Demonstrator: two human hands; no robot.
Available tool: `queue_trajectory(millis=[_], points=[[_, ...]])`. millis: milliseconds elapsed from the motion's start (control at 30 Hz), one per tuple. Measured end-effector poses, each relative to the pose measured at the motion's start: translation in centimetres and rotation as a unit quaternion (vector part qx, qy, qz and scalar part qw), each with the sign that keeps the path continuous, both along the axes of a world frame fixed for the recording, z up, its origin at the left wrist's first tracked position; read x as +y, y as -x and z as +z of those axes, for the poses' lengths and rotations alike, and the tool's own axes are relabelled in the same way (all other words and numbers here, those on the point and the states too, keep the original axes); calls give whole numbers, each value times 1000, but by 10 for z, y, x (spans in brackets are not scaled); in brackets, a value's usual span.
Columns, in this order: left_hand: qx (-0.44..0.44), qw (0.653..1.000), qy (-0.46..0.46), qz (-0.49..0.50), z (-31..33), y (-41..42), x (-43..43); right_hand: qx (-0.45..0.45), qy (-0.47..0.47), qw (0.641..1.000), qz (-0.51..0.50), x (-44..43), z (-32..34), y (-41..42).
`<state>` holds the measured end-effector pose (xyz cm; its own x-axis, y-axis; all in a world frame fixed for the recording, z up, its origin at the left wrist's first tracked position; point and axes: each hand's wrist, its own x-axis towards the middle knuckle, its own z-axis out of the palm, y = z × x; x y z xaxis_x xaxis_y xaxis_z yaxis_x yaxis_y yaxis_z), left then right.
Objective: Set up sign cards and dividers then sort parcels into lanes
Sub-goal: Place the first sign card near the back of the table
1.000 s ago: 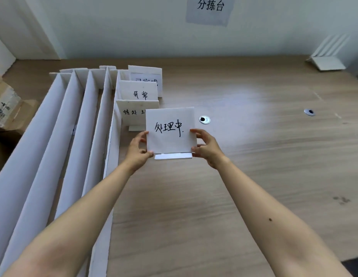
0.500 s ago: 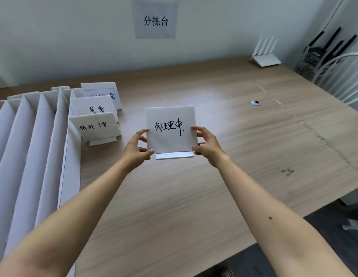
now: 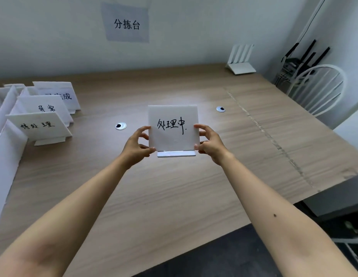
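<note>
A white sign card (image 3: pixel 173 128) with black handwritten characters stands upright on its flat base strip, held above the wooden table (image 3: pixel 174 186). My left hand (image 3: pixel 136 146) pinches its left edge and my right hand (image 3: pixel 209 144) pinches its right edge. Three more sign cards stand at the left: the nearest (image 3: pixel 38 125), one behind it (image 3: pixel 42 106), and the farthest (image 3: pixel 56 94). White divider boards (image 3: pixel 4 140) forming lanes run along the far left edge of the view.
Two round cable grommets (image 3: pixel 120 126) (image 3: pixel 220 109) are set in the tabletop. A white router (image 3: pixel 240 60) stands at the back right corner. A white chair (image 3: pixel 318 88) is beyond the right edge. A paper label (image 3: pixel 126 24) hangs on the wall.
The view has swung right, so the dividers and standing cards slid to the left. Both hands still hold the card, which is now farther right of the other cards.
</note>
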<state>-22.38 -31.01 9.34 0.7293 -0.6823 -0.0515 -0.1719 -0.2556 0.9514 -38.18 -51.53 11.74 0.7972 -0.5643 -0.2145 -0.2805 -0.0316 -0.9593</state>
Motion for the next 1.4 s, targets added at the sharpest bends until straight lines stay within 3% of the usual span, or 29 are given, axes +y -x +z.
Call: queue_trajectory(millis=[400,900,1400], points=[[-10,999,-21,-27,3,44,-135,-2,-1,999,-45,-124,-6,54],[0,1000,-17,-15,1,1,-309,0,-9,996,-84,-289,-11,10],[4,999,-41,25,-13,14,-476,7,-4,998,-61,-459,-24,19]])
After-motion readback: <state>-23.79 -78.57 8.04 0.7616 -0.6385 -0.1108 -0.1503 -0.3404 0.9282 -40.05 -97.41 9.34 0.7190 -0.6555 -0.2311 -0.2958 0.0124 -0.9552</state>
